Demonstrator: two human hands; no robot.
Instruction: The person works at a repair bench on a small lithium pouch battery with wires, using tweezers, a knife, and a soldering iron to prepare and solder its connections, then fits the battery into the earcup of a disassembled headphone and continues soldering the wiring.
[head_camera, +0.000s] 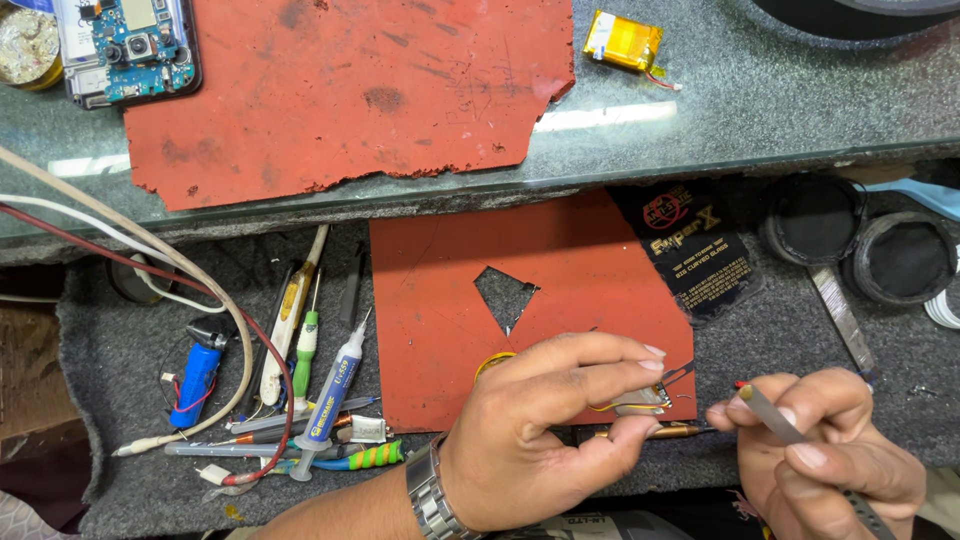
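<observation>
Over the lower right corner of the cut red mat (560, 290), the left hand (540, 440) pinches a small wired part (643, 402) between thumb and fingers, while just right of the mat the right hand (830, 450) grips metal tweezers (775, 420), tip near the part.

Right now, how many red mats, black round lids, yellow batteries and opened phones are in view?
Red mats: 2, one on the glass shelf and one with a cut-out hole below
Black round lids: 2, and
Yellow batteries: 1
Opened phones: 1
Total: 6
</observation>
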